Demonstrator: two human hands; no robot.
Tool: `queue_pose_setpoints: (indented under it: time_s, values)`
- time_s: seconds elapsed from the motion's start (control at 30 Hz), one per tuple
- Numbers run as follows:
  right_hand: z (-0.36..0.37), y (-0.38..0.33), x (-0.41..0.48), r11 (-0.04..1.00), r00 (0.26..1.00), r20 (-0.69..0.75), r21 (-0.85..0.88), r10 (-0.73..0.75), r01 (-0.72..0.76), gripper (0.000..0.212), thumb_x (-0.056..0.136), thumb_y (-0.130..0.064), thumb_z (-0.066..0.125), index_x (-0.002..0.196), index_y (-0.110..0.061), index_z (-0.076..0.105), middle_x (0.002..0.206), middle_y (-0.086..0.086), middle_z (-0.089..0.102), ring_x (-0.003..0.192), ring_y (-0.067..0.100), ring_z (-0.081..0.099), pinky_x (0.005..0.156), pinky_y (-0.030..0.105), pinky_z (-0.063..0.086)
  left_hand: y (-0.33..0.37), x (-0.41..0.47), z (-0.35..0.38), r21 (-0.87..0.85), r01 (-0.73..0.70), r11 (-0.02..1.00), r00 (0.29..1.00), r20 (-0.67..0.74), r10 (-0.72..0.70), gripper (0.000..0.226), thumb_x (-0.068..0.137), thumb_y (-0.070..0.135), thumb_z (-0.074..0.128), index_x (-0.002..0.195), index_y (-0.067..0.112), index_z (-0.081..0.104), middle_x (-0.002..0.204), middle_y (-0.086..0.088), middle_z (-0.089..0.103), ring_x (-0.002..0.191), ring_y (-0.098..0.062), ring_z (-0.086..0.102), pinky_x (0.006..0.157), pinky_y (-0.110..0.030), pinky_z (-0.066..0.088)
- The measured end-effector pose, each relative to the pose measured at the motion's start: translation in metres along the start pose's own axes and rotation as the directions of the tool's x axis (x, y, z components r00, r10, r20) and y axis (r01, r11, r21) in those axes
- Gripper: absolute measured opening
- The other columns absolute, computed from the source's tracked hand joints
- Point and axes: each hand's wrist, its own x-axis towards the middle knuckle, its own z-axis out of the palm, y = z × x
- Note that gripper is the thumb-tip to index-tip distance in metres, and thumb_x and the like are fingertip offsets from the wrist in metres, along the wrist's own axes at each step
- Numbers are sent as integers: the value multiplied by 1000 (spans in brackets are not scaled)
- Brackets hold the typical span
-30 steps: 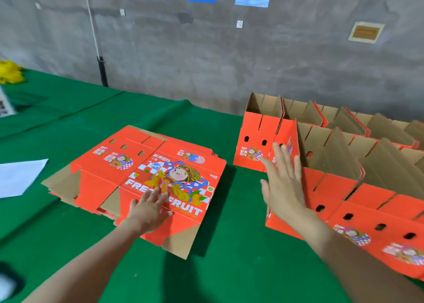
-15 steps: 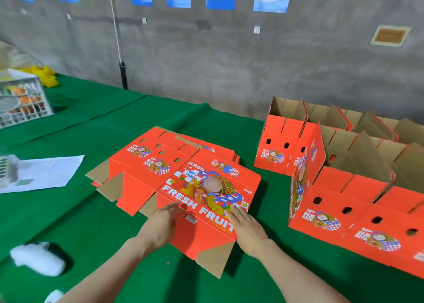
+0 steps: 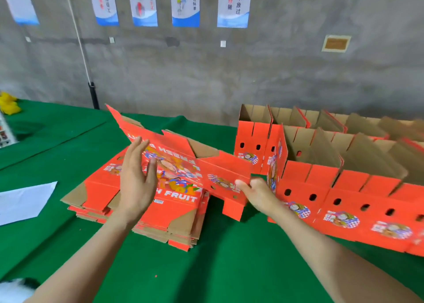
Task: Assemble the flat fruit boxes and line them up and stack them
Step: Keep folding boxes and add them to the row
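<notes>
Green table [image 3: 229, 268]: above the flat stack [image 3: 174, 213], right hand [image 3: 257, 193] pinches the lifted box [image 3: 220, 169], left hand [image 3: 137, 178] open-fingered beside it, probably to unfold it

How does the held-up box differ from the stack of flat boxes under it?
The held box is up off the table, tilted and partly opened, pinched by the right hand; the stack lies folded flat on the table. The held box's lettering reads upside down; the stack's top reads upright. Both share the same red fruit print and brown cardboard.
</notes>
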Motion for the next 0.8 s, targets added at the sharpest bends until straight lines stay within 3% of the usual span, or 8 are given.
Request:
queue_pose_setpoints:
  time_s: [0.07, 0.1, 0.17, 0.23, 0.4, 0.5, 0.63, 0.8]
  values:
    - [-21, 1, -8, 994, 992, -125, 106, -13, 26, 56, 95, -17, 56, 41, -23, 45, 34, -17, 32, 34, 0, 33, 42, 12, 26, 11, 5, 7, -23, 73, 997, 995, 62, -72, 39, 91, 1, 57, 130, -2, 51, 144, -19, 42, 136, -30, 36, 110, -26, 23]
    - [-31, 3, -14, 986, 988, -151, 161, -8, 33, 57, 95, -13, 56, 40, -25, 50, 33, -19, 35, 33, -2, 36, 42, 10, 27, 16, 6, 12, -26, 101, 995, 990, 98, -98, 40, 91, 3, 58, 131, -1, 51, 144, -17, 42, 137, -29, 36, 110, -30, 24]
    - [-49, 8, -26, 959, 988, -156, 280, 15, 30, 43, 94, -9, 56, 57, -30, 64, 49, -27, 55, 48, -10, 51, 55, 9, 37, 26, 4, 24, -22, 117, 993, 981, 157, -112, 42, 90, 5, 61, 131, 0, 52, 144, -16, 43, 137, -29, 36, 110, -33, 25]
    - [-66, 16, -37, 922, 983, -168, 387, 68, 3, 24, 94, -6, 56, 77, -20, 68, 71, -16, 69, 67, -2, 62, 67, 22, 48, 37, 2, 35, -25, 121, 992, 971, 208, -114, 44, 89, 7, 62, 131, 1, 51, 145, -16, 42, 137, -29, 36, 110, -34, 25]
    - [-122, 35, -73, 841, 954, -278, 538, 115, 56, 27, 92, 5, 52, 76, -16, 59, 58, -14, 66, 58, -7, 60, 54, 8, 46, 63, 3, 61, -78, 132, 988, 963, 247, -109, 50, 87, 8, 65, 134, 0, 48, 146, -16, 39, 139, -26, 31, 112, -31, 21]
    - [-161, 50, -100, 798, 932, -332, 596, 144, 88, 21, 90, 7, 49, 92, -8, 64, 83, -4, 74, 79, 2, 68, 71, 16, 54, 73, 7, 75, -99, 152, 984, 972, 195, -130, 54, 83, 5, 68, 130, -8, 45, 141, -26, 38, 137, -36, 29, 114, -40, 20]
    - [-204, 74, -137, 748, 905, -346, 662, 248, 49, 23, 91, 4, 46, 107, -2, 62, 99, 8, 73, 91, 17, 69, 84, 31, 55, 87, 15, 98, -203, 183, 962, 975, 160, -152, 39, 79, 6, 71, 110, -5, 51, 112, -26, 54, 112, -41, 47, 98, -53, 36]
    - [-240, 109, -183, 787, 887, -323, 613, 330, -69, 24, 94, -1, 47, 112, -2, 62, 105, 7, 73, 95, 14, 70, 70, 19, 55, 112, 4, 128, -484, 384, 786, 904, 372, -213, 11, 85, 6, 67, 91, 14, 62, 68, 5, 68, 60, -9, 61, 63, -34, 51]
